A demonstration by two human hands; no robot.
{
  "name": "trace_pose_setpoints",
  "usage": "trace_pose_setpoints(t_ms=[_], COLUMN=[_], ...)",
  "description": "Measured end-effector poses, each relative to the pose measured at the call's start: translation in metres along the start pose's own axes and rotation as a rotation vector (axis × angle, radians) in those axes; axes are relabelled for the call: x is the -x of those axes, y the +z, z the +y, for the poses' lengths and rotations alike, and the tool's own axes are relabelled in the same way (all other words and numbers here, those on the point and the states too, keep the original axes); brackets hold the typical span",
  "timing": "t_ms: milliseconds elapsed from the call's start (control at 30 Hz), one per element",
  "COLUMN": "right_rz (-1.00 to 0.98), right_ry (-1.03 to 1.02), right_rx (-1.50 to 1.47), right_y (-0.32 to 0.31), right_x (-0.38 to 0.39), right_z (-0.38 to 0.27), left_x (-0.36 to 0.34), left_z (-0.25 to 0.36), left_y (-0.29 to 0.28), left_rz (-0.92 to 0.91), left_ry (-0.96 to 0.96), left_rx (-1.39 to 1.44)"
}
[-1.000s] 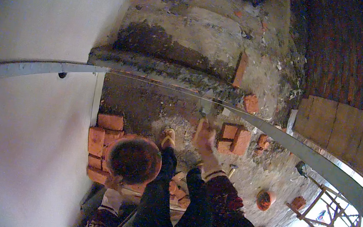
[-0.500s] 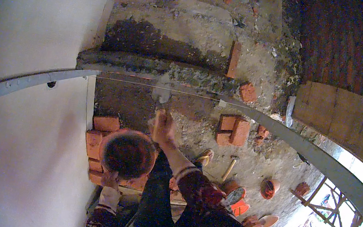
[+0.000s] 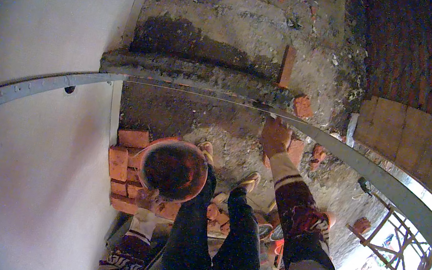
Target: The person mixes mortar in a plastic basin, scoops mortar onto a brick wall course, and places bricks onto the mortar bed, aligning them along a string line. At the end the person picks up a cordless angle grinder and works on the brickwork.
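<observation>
My left hand (image 3: 150, 200) grips the near rim of a round orange basin (image 3: 202, 180), which holds dark wet mortar. The basin hangs above my left leg and some stacked bricks. My right hand (image 3: 276, 137) is stretched forward and to the right, closed, near the right part of a low mortar-topped wall (image 3: 181, 71). It held a wooden-handled trowel half a second ago; the trowel itself is mostly hidden now, with the fingers still wrapped. A thin string (image 3: 194, 93) runs along the wall just ahead of that hand.
A long grey beam (image 3: 378, 172) crosses the view. Stacked bricks (image 3: 118, 163) stand by the white wall (image 3: 31, 174) on the left. More bricks (image 3: 296, 150) lie under my right hand, and one brick (image 3: 287, 66) lies beyond the low wall. A wooden frame (image 3: 400, 246) stands at right.
My right hand has swung from the middle to the right, along the low wall. The basin and my left hand have shifted slightly right and away from me in the picture.
</observation>
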State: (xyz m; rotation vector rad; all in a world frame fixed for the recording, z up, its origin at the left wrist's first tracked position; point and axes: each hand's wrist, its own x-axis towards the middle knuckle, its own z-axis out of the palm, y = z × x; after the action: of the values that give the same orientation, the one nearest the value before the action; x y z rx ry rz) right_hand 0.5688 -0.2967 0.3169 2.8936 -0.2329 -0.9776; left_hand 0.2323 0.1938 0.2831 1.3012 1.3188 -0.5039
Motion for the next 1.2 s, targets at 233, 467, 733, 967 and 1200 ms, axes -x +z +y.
trace_pose_setpoints(t_ms=[233,467,733,967,1200], right_rz=[0.073,-0.306,-0.002,-0.257,0.138], right_ry=[-0.269,-0.526,-0.449,-0.425,-0.597], right_rx=[-0.074,-0.448,-0.337,-0.269,-0.484], right_y=[-0.049,-0.054,-0.045,-0.086,-0.135], right_x=[0.021,0.149,0.182,0.209,0.247], right_z=[-0.102,-0.061,-0.117,-0.101,-0.063], left_x=[0.0,0.004,0.051,0.126,0.137], left_z=[0.012,0.054,0.114,0.192,0.198], left_y=[0.02,0.058,0.107,0.123,0.135], left_rz=[-0.052,-0.086,-0.055,-0.389,-0.67], left_ry=[-0.001,0.073,0.365,0.426,0.112], left_rx=[0.136,0.452,0.284,0.256,0.642])
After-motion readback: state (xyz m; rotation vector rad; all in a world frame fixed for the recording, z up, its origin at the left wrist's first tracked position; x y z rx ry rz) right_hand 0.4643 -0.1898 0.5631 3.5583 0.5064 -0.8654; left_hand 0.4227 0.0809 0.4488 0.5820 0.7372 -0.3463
